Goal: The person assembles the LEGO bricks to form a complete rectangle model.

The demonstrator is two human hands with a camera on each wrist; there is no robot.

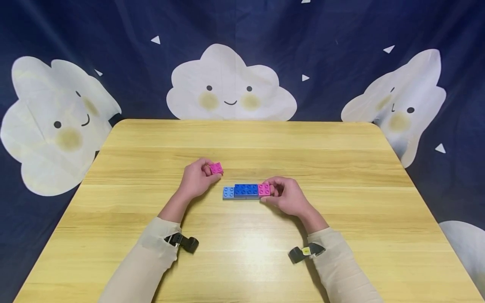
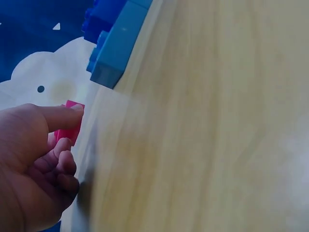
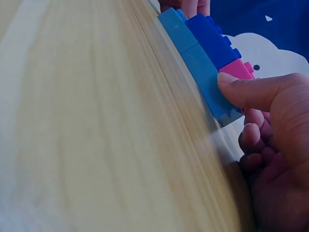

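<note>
My left hand (image 1: 197,179) pinches a small square pink brick (image 1: 216,168) between thumb and fingers, left of and a little beyond a joined row of bricks. The row has light blue bricks (image 3: 202,63) end to end as its lower layer. On top of them sit a dark blue brick (image 1: 246,190) and, at the right end, a second pink brick (image 1: 264,189). Studs of the light blue layer show bare at the left end (image 1: 228,192). My right hand (image 1: 289,198) grips the row's right end, its thumb against the light blue side.
The row lies on a wooden table (image 1: 242,252) with light grain. Behind the table's far edge hangs a dark blue curtain (image 1: 132,25) printed with white clouds. Each wrist carries a small black camera on a strap.
</note>
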